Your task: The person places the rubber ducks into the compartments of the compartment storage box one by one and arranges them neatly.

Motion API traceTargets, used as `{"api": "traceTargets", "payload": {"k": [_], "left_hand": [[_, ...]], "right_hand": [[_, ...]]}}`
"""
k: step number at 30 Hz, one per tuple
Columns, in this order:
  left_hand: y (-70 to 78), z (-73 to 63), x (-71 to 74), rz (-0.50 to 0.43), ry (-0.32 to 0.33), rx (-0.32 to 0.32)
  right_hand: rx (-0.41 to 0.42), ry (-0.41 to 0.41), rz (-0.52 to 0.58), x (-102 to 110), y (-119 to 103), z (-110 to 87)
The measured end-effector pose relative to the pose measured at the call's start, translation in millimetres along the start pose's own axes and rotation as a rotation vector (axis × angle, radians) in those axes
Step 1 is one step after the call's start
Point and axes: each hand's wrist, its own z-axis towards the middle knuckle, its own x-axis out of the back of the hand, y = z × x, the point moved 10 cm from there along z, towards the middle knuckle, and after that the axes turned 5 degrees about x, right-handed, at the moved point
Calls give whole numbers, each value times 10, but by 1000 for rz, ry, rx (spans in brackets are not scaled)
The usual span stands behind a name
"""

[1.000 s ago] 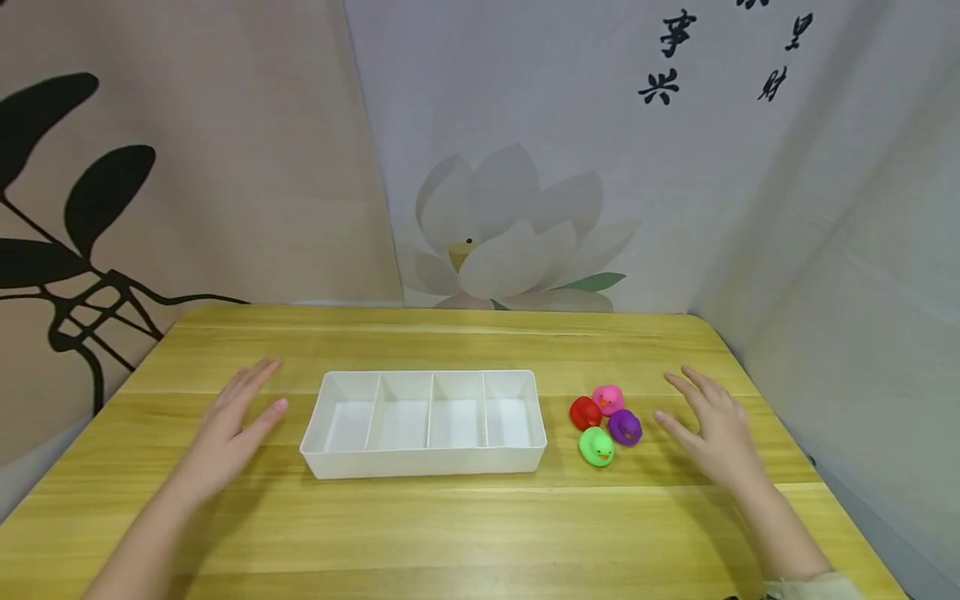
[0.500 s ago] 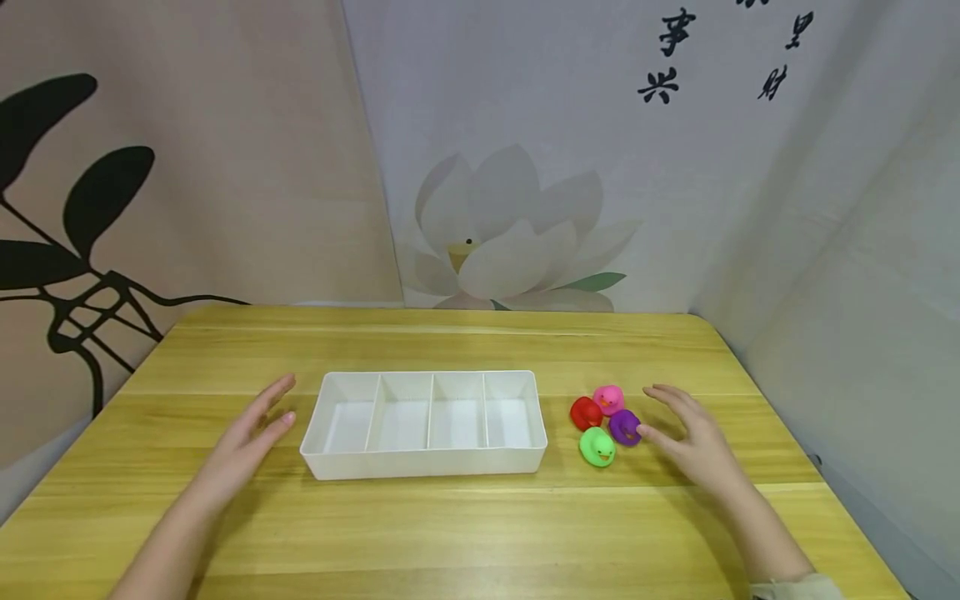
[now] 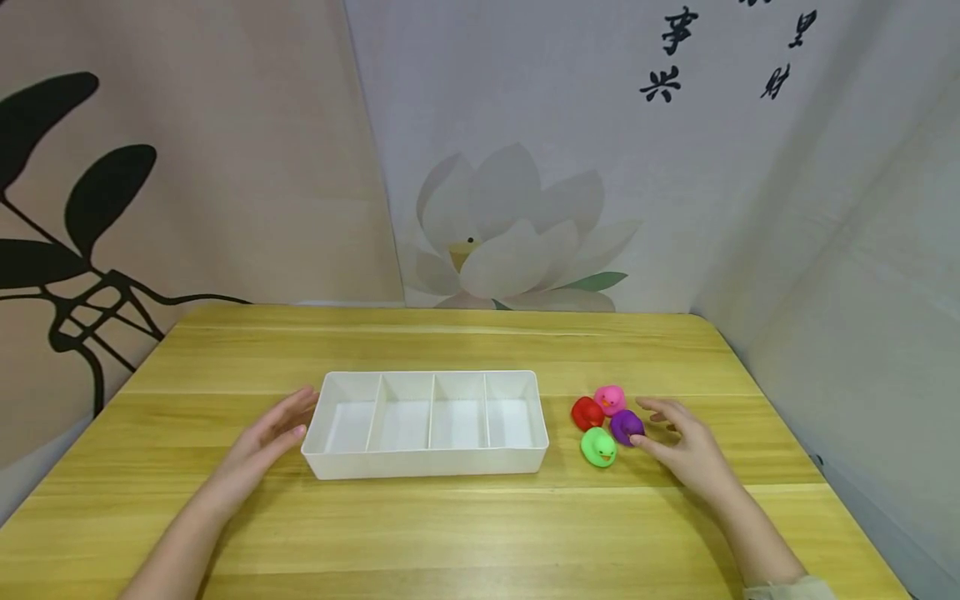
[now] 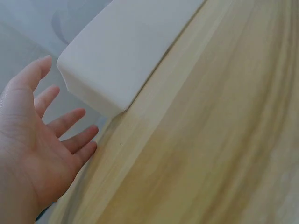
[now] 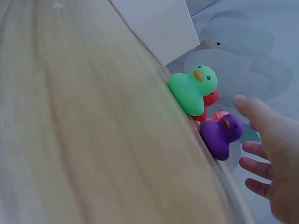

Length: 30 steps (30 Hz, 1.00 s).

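Note:
A white tray (image 3: 427, 463) with several compartments in a row stands on the wooden table. My left hand (image 3: 262, 446) is at its left end, fingers spread and close to the wall; the left wrist view shows a small gap between the fingertips and the tray. Right of the tray sit rubber ducks in a tight cluster: red (image 3: 587, 413), pink (image 3: 611, 400), green (image 3: 598, 447) and a purple duck (image 5: 222, 135). My right hand (image 3: 686, 446) is beside the purple duck, thumb tip at its edge, fingers loosely bent and holding nothing.
The wooden table (image 3: 450, 533) reaches back to a hanging cloth (image 3: 300, 167) printed with leaves, a lotus and dark characters. Another pale cloth (image 3: 862, 292) hangs along the right side.
My left hand has moved right, up to the tray's left end. The right hand has moved left, up to the purple duck. Tray and ducks stay in place.

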Motion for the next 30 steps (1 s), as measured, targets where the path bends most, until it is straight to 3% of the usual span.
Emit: {"api": "traceTargets", "payload": {"k": [13, 30], "left_hand": [[-49, -8, -38, -54, -47, -5], [-27, -34, -51, -51, -47, 0]], "right_hand": [[-74, -29, 44, -102, 74, -47], [-63, 48, 34, -80, 47, -52]]}}
